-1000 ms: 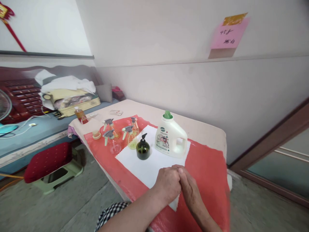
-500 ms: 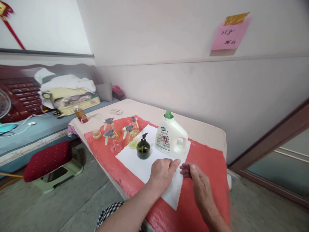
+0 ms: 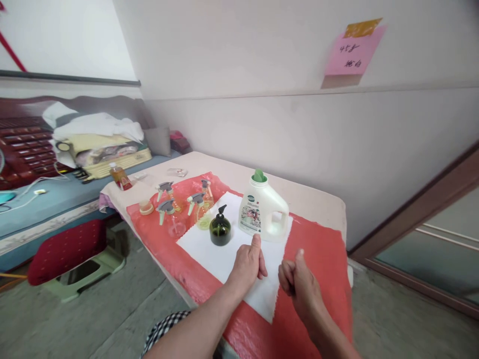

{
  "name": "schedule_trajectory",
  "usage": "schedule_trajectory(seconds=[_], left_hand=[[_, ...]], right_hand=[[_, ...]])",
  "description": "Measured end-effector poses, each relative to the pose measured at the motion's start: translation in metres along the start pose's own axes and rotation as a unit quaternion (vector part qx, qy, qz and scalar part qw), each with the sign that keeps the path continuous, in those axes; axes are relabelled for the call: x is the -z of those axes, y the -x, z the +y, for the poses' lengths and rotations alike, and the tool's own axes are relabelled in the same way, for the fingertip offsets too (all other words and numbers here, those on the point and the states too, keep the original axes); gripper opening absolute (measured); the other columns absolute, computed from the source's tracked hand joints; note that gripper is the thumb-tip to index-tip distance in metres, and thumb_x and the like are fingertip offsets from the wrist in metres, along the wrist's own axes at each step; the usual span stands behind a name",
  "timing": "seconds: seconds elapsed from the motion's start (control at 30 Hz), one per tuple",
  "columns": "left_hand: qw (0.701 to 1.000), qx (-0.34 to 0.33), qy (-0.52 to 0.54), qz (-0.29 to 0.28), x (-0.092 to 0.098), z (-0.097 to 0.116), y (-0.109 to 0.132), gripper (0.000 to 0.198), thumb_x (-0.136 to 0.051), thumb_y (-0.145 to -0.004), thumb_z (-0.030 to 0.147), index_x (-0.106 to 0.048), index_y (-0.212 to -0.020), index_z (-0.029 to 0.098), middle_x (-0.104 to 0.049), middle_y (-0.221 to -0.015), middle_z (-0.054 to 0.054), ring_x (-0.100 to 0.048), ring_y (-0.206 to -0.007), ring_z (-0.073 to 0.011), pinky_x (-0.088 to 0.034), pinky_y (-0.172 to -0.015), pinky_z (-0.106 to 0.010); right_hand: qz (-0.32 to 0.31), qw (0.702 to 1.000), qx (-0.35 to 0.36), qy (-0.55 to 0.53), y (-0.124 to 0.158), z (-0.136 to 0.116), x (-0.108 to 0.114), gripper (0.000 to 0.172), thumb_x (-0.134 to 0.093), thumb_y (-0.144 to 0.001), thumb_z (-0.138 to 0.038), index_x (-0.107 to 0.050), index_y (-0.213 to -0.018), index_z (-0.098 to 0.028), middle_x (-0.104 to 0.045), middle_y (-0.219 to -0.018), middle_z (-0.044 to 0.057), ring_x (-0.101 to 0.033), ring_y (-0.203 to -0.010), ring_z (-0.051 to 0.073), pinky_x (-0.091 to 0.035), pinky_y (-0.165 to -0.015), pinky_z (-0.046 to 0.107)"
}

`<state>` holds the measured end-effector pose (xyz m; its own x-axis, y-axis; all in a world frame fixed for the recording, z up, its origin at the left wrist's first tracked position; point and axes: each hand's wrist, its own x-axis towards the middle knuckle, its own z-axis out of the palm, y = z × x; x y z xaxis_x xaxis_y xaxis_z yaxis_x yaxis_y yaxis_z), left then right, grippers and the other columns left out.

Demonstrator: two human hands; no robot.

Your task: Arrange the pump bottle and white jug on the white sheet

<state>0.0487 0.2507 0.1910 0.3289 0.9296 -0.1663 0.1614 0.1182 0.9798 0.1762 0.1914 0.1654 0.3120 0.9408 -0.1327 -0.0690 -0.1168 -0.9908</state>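
Note:
A white detergent jug (image 3: 266,212) with a green spout stands upright on a white cloth (image 3: 202,252). To its left is a dark green pump bottle (image 3: 220,230) with a black pump head. My left hand (image 3: 247,262) is over the cloth, just in front of the jug, thumb raised and fingers curled, with nothing in it. Over the red sheet to the right, my right hand (image 3: 301,285) is likewise closed with its thumb up, and I see nothing inside it. Neither hand touches the jug or the bottle.
Several clear spray bottles (image 3: 174,227) stand on the red sheet (image 3: 318,239) at the left, near a round cream lid (image 3: 145,207). Farther back is an amber bottle (image 3: 120,176). A red-topped stool (image 3: 71,249) stands beside the table; a wall runs behind it.
My hands have moved apart. Their fingers have curled in and both thumbs now point up. The view has shifted slightly; the jug and bottles stay in place.

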Motion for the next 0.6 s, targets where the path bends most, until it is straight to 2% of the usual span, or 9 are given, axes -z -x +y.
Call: schedule_trajectory(seconds=[0.1, 0.27, 0.6], left_hand=[[0.999, 0.015, -0.024, 0.016, 0.008, -0.010, -0.011, 0.078, -0.017, -0.084, 0.074, -0.048, -0.037, 0.019, -0.050, -0.037, -0.005, -0.046, -0.036, -0.0128, -0.042, -0.050, -0.028], [0.998, 0.028, -0.044, 0.035, 0.014, -0.022, -0.025, 0.078, -0.015, -0.084, 0.073, -0.047, -0.037, 0.020, -0.052, -0.039, -0.006, -0.047, -0.036, -0.0127, -0.042, -0.049, -0.028], [0.998, 0.013, -0.041, 0.048, 0.005, -0.020, -0.021, 0.076, -0.015, -0.084, 0.073, -0.046, -0.040, 0.019, -0.054, -0.043, -0.006, -0.049, -0.041, -0.0126, -0.043, -0.050, -0.026]], right_hand=[[0.006, 1.000, -0.027, -0.008, 0.001, -0.001, -0.002, 0.065, -0.017, -0.088, -0.070, -0.026, -0.043, -0.023, -0.030, -0.037, -0.002, -0.023, -0.040, 0.011, -0.017, -0.046, 0.031], [0.016, 1.000, -0.012, 0.008, 0.002, -0.004, -0.003, 0.065, -0.022, -0.089, -0.068, -0.028, -0.043, -0.022, -0.033, -0.038, -0.002, -0.027, -0.040, 0.011, -0.020, -0.046, 0.031], [0.036, 0.999, -0.003, 0.018, 0.001, -0.011, 0.005, 0.067, -0.022, -0.088, -0.068, -0.031, -0.040, -0.023, -0.035, -0.036, -0.001, -0.030, -0.039, 0.011, -0.023, -0.046, 0.030]])
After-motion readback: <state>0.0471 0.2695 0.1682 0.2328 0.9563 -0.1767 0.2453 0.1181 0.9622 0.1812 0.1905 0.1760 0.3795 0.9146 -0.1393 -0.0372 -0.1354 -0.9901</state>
